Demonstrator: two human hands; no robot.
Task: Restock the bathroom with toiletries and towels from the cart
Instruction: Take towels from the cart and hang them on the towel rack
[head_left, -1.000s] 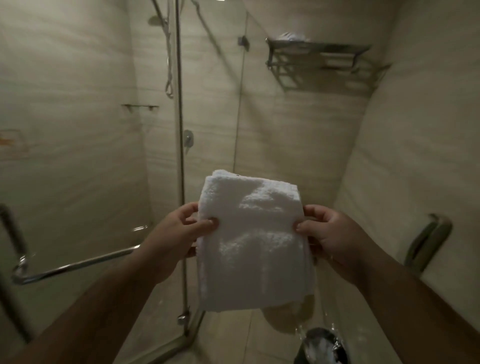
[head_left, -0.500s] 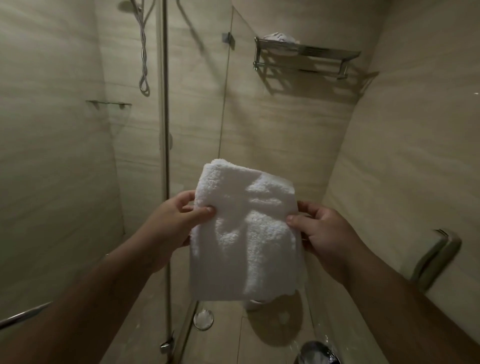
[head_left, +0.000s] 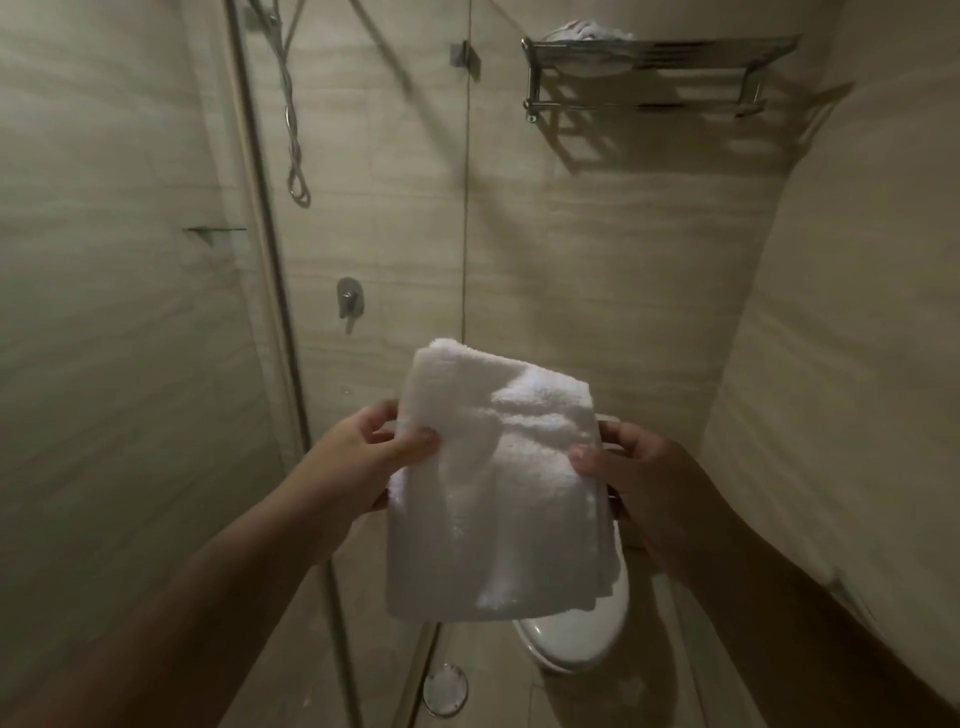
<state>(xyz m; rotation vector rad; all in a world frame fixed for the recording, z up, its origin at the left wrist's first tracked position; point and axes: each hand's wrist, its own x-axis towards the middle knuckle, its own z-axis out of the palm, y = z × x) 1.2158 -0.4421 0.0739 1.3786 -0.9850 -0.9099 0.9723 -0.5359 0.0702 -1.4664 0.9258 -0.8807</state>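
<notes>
While pinched at both side edges, hung as a folded white terry towel (head_left: 493, 483) straight down from the fingers, well apart from every surface. Gripped on one side by the left hand (head_left: 358, 467), thumb pressed flat on the near face and the other fingers curled behind the edge. Gripped the same way on the other side by the right hand (head_left: 649, 478), thumb on the front and the remaining fingers tucked behind the cloth. Probably meant for the chrome wire wall rack (head_left: 660, 52), high above the fingertips and over toward the right hand, with a crumpled white cloth (head_left: 582, 31) already at its left end.

Held by the upper half only, with nothing under the loose lower layers below the thumbs, so could have fanned open or lost the fold on a reach overhead. Could have dropped onto the white toilet lid (head_left: 576, 644), directly below the fingers and partly hidden by the hanging hem, or onto the tiles by the round metal floor drain (head_left: 445, 686), and no longer counted as clean. Could have caught on the rack's front rail if raised too close beneath it, or crowded the cloth lying there. Could have brushed the clear glass shower panel (head_left: 374, 234) close beside the left knuckles on a wide swing. Could not tell, in such dim light, the number of layers caught under each thumb.
</notes>
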